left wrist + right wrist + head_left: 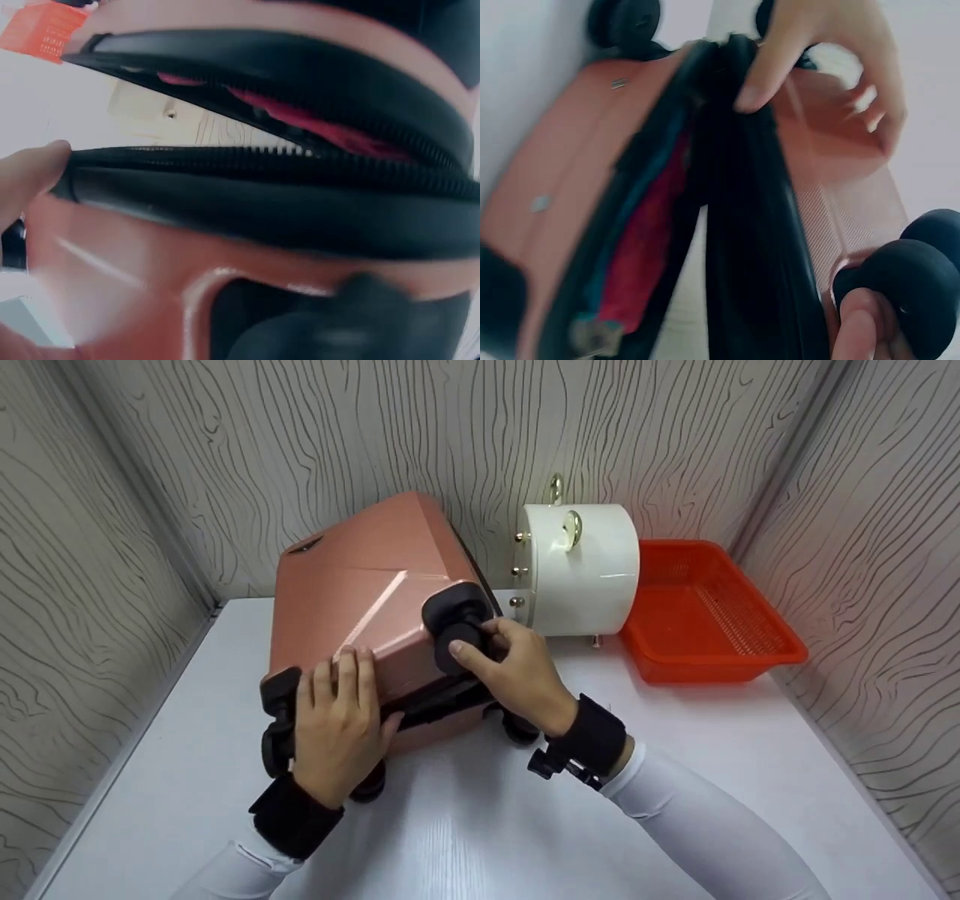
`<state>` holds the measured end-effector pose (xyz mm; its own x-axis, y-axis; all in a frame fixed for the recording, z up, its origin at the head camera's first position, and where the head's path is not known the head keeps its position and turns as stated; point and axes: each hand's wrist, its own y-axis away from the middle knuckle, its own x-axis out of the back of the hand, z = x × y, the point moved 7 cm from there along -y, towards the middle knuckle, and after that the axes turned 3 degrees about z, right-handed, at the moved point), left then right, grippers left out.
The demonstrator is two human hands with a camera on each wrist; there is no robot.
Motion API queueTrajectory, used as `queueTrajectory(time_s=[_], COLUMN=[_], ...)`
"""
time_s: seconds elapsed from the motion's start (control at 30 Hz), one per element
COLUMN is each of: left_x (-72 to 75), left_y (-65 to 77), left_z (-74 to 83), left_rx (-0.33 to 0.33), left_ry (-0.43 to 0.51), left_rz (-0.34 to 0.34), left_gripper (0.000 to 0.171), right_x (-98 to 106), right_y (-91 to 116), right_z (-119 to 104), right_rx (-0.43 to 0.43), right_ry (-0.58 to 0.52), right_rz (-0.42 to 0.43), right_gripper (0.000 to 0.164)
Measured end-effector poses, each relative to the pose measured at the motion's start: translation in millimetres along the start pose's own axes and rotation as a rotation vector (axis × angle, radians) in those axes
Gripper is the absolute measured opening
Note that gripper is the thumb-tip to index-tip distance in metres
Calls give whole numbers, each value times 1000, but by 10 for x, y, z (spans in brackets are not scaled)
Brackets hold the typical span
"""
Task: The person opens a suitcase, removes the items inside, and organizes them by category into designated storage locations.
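A rose-pink hard-shell suitcase [352, 592] stands tilted on the white table, its wheeled end facing me. My left hand [337, 727] grips the near edge of the upper shell, fingers laid over the pink face and thumb at the rim. With thumb and fingers, my right hand [525, 675] holds a black caster wheel [452, 643] at the shell's right corner. Between the two halves the black zipper [225, 161] is parted, as the left wrist view shows. Pink-red cloth [641, 255] shows inside the gap in the right wrist view.
Right of the suitcase is a white cylindrical pot [589, 585] with gold handles, lying on its side. A red plastic basket [720, 667] stands beyond it, close to the right wall. Wood-grain panels [480, 435] enclose the table [465, 840] at the back and sides.
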<state>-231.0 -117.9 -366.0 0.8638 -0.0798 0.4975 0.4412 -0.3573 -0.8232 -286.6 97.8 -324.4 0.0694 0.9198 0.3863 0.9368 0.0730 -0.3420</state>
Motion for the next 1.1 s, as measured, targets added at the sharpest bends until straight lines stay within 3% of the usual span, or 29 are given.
queueTrajectory(time_s=[0.13, 0.3, 0.37, 0.5, 0.63, 0.87, 0.97, 1.1], left_x=[53, 132, 159, 200, 269, 414, 473, 542], left_y=[-42, -44, -48, -68, -67, -9, 17, 64], left_z=[-75, -182, -219, -298, -422, -700, -805, -938], left_rx=[57, 118, 127, 140, 189, 330, 389, 459], left_ry=[-40, -50, -41, -29, -5, 81, 95, 105], left_rz=[39, 38, 28, 2, 6, 39, 54, 47], left_gripper=[120, 122, 122, 119, 116, 112, 110, 113], right_x=[-107, -202, -177, -75, -108, -375, -427, -425], right_y=[-31, -33, -34, -93, -168, -24, 52, 106], right_z=[-265, -456, -455, -302, 35, 618, 745, 807], right_rx=[65, 223, 288, 358, 371, 431, 467, 506], right_ry=[-27, -100, -128, -133, 37, 485, 570, 631], right_rz=[-68, -205, -212, -129, -142, -403, -459, -448], right_gripper=[53, 51, 46, 29, 14, 20, 18, 15])
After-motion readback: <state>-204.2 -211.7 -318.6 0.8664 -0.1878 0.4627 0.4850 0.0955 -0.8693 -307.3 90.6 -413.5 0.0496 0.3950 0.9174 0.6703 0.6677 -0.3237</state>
